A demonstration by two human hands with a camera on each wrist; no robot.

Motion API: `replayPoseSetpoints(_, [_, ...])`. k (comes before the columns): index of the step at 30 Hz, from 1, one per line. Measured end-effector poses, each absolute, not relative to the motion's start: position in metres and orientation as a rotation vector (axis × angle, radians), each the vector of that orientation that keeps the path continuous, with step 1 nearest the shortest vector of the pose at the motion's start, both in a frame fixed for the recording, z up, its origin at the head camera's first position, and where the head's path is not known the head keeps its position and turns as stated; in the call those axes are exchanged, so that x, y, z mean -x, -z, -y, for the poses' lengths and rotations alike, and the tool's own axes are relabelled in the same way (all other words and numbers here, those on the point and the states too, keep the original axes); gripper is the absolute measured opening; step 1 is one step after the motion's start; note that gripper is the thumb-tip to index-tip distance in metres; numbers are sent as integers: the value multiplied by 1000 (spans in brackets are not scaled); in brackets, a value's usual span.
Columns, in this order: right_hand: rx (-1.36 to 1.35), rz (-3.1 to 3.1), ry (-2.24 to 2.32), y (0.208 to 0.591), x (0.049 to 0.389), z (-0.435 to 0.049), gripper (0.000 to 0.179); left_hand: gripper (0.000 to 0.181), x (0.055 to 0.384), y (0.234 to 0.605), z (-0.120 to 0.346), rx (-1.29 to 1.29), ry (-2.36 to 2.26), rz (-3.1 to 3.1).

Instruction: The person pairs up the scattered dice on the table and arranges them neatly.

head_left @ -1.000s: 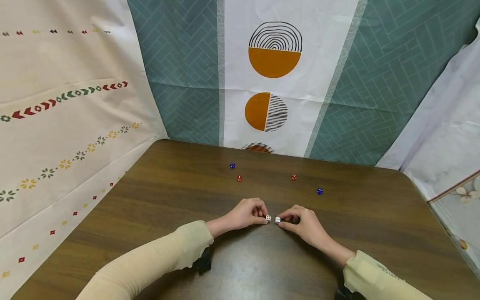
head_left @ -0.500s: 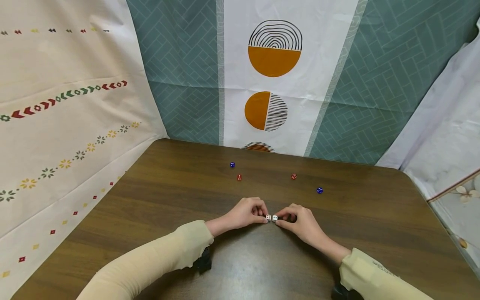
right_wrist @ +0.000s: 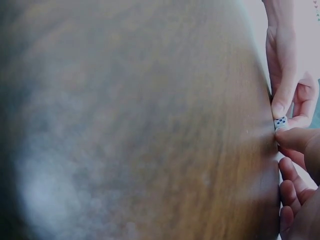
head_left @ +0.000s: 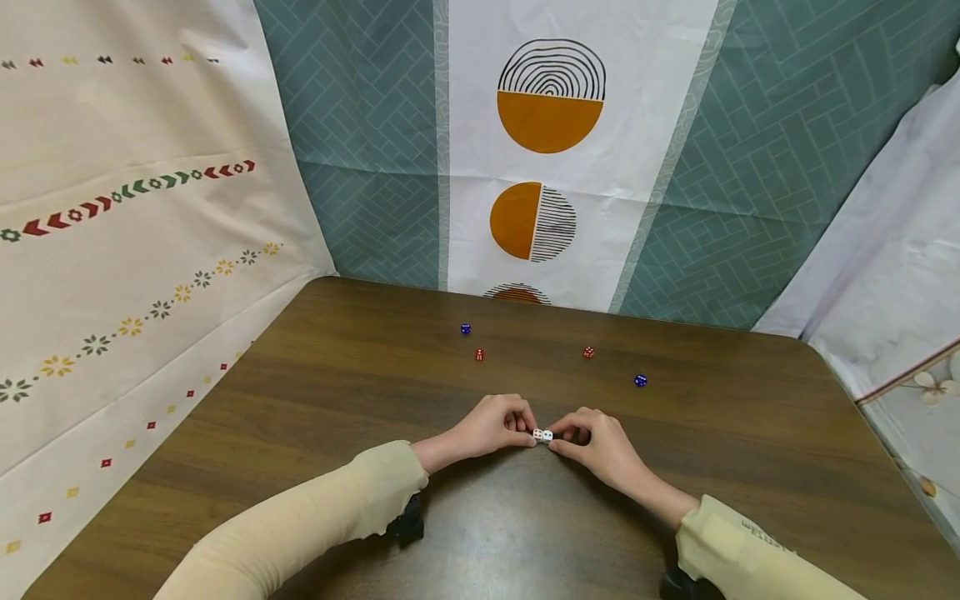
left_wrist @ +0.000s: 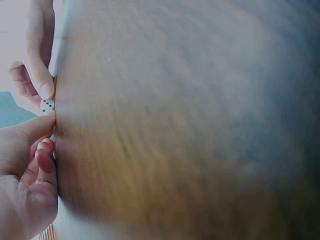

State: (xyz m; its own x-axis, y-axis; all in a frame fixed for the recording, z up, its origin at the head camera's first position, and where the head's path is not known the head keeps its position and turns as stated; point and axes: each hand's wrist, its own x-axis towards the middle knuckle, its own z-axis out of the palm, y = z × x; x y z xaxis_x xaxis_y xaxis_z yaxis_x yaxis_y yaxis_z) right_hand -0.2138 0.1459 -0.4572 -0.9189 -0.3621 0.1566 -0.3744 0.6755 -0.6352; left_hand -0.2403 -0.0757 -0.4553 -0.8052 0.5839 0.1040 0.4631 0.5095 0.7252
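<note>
Head view: the left hand [head_left: 493, 427] pinches the left white die [head_left: 537, 436], the right hand [head_left: 604, 448] the right white die [head_left: 547, 436], side by side on the table [head_left: 337, 358]. Lettering [head_left: 763, 533] on the right sleeve [head_left: 712, 533] is too small to read; fingertips [left_wrist: 47, 91] partly cover both dice.

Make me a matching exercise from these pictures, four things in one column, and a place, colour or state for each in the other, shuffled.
Column one:
1. White dice
2. Table
3. Red dice
4. Blue dice

Column two:
A. Loose pair lying farther apart
B. Brown
C. Loose pair lying closer together
D. Pinched by the left hand and right hand

Right pairs: 1-D, 2-B, 3-C, 4-A
</note>
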Motion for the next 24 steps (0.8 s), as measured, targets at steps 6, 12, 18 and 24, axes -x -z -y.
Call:
replayPoseSetpoints(6, [-641,2856,-1080,458,214,-146,13,7,240,454,76,-909,-1180,-2594])
replayPoseSetpoints(12, [-648,2853,-1070,458,214,-147,13,7,239,454,75,-908,-1175,-2598])
replayPoseSetpoints(18, [-647,2853,-1070,458,213,-147,13,7,239,453,75,-907,-1173,-2595])
replayPoseSetpoints(24, [-651,2853,-1073,457,213,-147,13,8,239,453,75,-909,-1176,-2588])
